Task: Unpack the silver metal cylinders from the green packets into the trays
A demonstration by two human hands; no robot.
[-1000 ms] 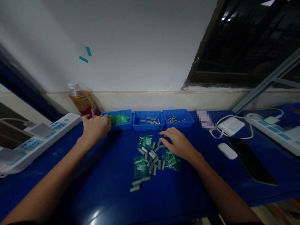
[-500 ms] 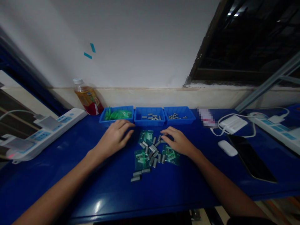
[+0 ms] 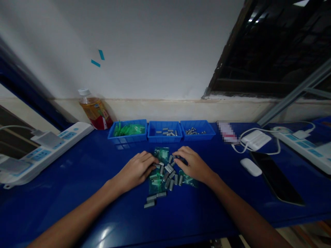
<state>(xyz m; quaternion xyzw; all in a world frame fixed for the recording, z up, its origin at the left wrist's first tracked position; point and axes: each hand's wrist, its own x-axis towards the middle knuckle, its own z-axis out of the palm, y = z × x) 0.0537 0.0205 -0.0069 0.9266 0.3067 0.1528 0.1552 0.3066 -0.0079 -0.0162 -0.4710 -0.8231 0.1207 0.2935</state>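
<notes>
A pile of small grey metal cylinders (image 3: 168,174) lies on the blue table (image 3: 77,172) among three small green plastic bags (image 3: 155,182). My left hand (image 3: 137,169) rests palm down at the pile's left edge, fingers curled onto the pieces. My right hand (image 3: 192,163) is at the pile's right and far side, fingertips bent down onto the cylinders and partly covering one bag. What either hand's fingertips pinch is hidden. Behind the pile stand three blue trays: the left tray (image 3: 128,131) with green bags, the middle tray (image 3: 164,132) and right tray (image 3: 198,130) with grey metal parts.
A drink bottle (image 3: 94,110) stands by the wall at the back left. A white power strip (image 3: 49,146) lies on the left. On the right lie a black phone (image 3: 276,177), a small white case (image 3: 250,167), a white charger with cable (image 3: 256,139) and another power strip (image 3: 305,144).
My left hand came back from the left tray of green bags and moved down to the pile's left edge. My right hand stayed at the pile and shifted slightly toward me.
</notes>
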